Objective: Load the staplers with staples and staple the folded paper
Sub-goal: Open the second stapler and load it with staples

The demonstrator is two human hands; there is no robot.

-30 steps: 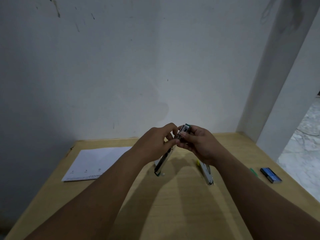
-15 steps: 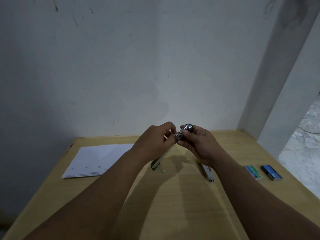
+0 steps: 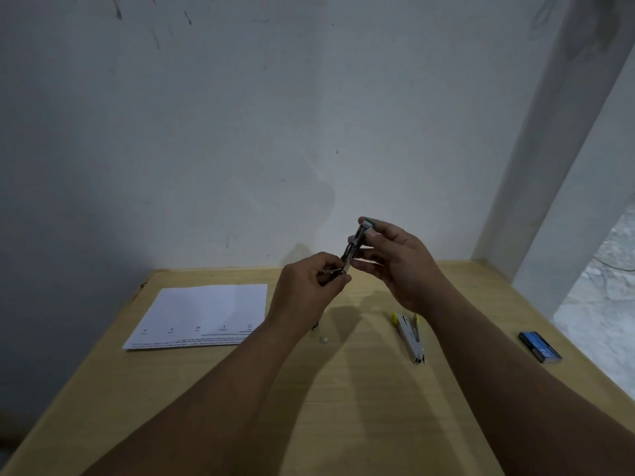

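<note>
Loading looks barely underway: the right hand [image 3: 395,259] grips the small metal green-tipped stapler [image 3: 357,243] aloft, the left hand [image 3: 311,286] pinches its lower end, while the yellow-tipped metal stapler [image 3: 410,336] lies open below them and the white folded paper [image 3: 202,314] waits unstapled leftward.

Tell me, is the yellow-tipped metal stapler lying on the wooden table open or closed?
Open: the yellow-tipped metal stapler lies on the wooden table with its two arms splayed in a V.

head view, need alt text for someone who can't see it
Two hands hold a small metal stapler above a wooden table: the right hand grips its upper end, the left hand pinches its lower end. On the table lie white paper at left, a second opened stapler and a blue box at right.
</note>
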